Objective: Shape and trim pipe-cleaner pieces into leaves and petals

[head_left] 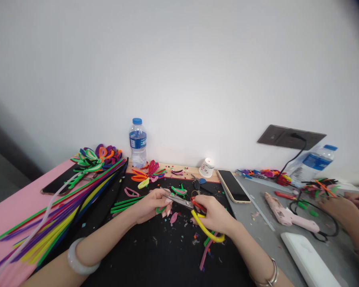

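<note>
My right hand [214, 214] is wrapped round the red and yellow handles of a pair of scissors [184, 202], whose blades point left. At the blade tips, my left hand [152, 205] pinches a short green pipe cleaner [160, 210], partly hidden by the fingers. Just beyond the blades lies a green and pink looped pipe cleaner piece [179, 190]. A small pink leaf-shaped piece [174, 217] rests on the black mat [149, 255] below the scissors. Beside my left wrist are several cut green pipe cleaners [127, 205].
Long coloured pipe cleaners [68, 217] spread across the left. A water bottle [138, 143] and paper cup [206, 168] stand by the wall. Right of the mat are a phone [233, 186], a pink glue gun [290, 217] with its cord, and another person's hands [336, 207].
</note>
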A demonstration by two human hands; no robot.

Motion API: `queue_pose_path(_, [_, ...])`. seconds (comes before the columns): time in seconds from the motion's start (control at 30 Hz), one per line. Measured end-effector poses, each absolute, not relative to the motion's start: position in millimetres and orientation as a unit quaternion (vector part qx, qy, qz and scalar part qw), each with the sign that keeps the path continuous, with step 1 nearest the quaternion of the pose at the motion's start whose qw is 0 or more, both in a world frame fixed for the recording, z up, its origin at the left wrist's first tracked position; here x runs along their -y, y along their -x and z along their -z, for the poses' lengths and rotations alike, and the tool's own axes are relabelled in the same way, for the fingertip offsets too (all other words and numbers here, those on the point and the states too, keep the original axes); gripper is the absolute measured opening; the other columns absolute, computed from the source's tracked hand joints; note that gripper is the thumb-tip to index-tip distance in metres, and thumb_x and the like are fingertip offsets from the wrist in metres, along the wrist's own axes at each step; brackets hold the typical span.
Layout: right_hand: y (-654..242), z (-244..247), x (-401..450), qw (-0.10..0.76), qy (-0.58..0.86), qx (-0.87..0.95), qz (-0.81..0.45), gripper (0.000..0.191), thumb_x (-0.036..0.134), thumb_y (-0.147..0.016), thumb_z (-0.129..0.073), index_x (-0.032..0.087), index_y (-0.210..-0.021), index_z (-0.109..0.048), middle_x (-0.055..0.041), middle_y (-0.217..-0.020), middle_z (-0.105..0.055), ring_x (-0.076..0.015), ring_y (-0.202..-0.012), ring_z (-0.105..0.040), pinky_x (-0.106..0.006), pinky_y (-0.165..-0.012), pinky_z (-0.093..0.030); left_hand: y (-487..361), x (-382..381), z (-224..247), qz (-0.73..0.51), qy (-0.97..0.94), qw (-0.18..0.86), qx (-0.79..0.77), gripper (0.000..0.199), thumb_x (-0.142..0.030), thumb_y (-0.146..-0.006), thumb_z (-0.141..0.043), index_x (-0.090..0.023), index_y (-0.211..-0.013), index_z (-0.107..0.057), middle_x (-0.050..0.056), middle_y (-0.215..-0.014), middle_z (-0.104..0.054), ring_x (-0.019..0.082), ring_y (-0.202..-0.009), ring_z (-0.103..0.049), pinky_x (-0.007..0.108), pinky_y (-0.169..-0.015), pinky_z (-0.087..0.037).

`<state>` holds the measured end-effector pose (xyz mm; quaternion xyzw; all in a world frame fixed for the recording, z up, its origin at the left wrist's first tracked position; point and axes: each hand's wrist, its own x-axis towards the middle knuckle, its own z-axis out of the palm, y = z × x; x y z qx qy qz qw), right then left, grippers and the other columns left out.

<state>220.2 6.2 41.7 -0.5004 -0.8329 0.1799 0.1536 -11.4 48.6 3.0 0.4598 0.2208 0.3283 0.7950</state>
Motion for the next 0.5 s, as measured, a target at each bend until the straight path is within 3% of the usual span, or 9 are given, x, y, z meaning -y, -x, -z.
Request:
queue_pose_path(0.27, [-219.3,-42.3,-1.9,0.178,0.431,0.866,-0.180,0.033,0.029,-0.065,-0.071,0.020,-0.067,-0.039,0.0060,-0.066,-0.038,-0.0103,-0.058,-0.031,-0.021,-0.054,-0.025,17.2,-41.1,1.4,-0.278,-0.418,0.849,-0.164,0.026,-0.024,-0.060,-0.080,-0.016,-0.076,-0.061,-0.004,-0.044,-0.059,0.008,-0.033,-0.047,0.018,-0.039,-0.031])
queue_pose_path(0.4, [-219.6,-40.0,-2.2,0.188,0.400,0.879,-0.178,0.032,0.033,-0.064,-0.073,0.020,-0.071,-0.045,0.0048,-0.070,-0.044,-0.0110,-0.060,-0.037,-0.021,-0.056,-0.028,18.8,-37.0,-1.9,-0.242,-0.421,0.861,-0.149,0.030,-0.032,-0.059,-0.081,-0.014,-0.077,-0.065,-0.003,-0.042,-0.057,0.007,-0.029,-0.045,0.018,-0.036,-0.029])
queue_pose_path(0.5, [-219.0,-39.7,-2.2,0.190,0.391,0.882,-0.184,0.034,0.034,-0.063,-0.076,0.020,-0.075,-0.048,0.0034,-0.074,-0.050,-0.0120,-0.064,-0.043,-0.021,-0.058,-0.032,18.5,-35.8,-4.7,-0.193,-0.438,0.867,-0.137,0.027,-0.035,-0.065,-0.076,-0.010,-0.070,-0.067,-0.005,-0.033,-0.046,0.007,-0.026,-0.042,0.019,-0.033,-0.026])
